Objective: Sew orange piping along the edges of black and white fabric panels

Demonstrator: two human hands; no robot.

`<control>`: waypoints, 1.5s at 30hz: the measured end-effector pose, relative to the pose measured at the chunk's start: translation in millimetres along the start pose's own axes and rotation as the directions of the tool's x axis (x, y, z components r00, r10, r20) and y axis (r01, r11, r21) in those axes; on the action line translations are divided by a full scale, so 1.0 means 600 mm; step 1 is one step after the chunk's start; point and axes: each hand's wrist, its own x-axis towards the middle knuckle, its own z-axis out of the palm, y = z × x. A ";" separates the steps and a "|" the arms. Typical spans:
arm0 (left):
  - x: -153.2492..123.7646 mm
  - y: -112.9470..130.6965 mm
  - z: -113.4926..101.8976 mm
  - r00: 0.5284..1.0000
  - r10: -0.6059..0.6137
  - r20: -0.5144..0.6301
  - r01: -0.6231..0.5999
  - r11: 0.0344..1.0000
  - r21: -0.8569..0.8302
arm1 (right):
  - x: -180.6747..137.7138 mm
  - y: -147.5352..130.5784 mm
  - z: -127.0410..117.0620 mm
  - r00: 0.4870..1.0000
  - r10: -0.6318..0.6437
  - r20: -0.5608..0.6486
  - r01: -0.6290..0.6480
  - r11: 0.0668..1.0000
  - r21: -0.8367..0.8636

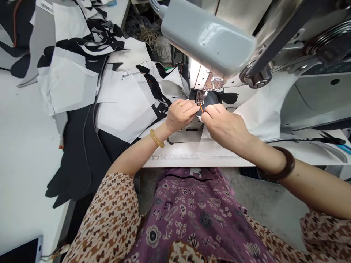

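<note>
The dark piece (211, 98) lies on the bed of the sewing machine, under the metal presser foot (201, 96). From the foot a thin orange strip (201, 107) comes toward me, over the near part of this piece. With my right hand (223, 122) I hold the strip: its thumb and fingers are bent together and pinch it near its end. My left hand (181, 115) is just beside, at the left of the foot. Its fingers lie close together and their tips rest on the dark piece; whether they also grasp its edge, I cannot tell. On this hand I wear a ring (180, 104), and on the wrist a yellow bangle (157, 138); on my right forearm is a brown bangle (286, 166).

Above my hands hangs a grey rounded housing (208, 36). To the right, a white sheet (260, 106) is spread. To the left there is a heap of white pieces (126, 106) and black pieces (74, 157), overlapping one another. Along the near edge of the table runs a printed ruler (175, 157), and below it is my purple flowered apron (192, 212).
</note>
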 end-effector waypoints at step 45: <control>0.011 0.001 -0.012 0.974 0.130 0.187 -0.127 0.991 -0.030 | -0.014 -0.015 -0.066 0.990 -0.041 0.134 0.042 0.999 -0.002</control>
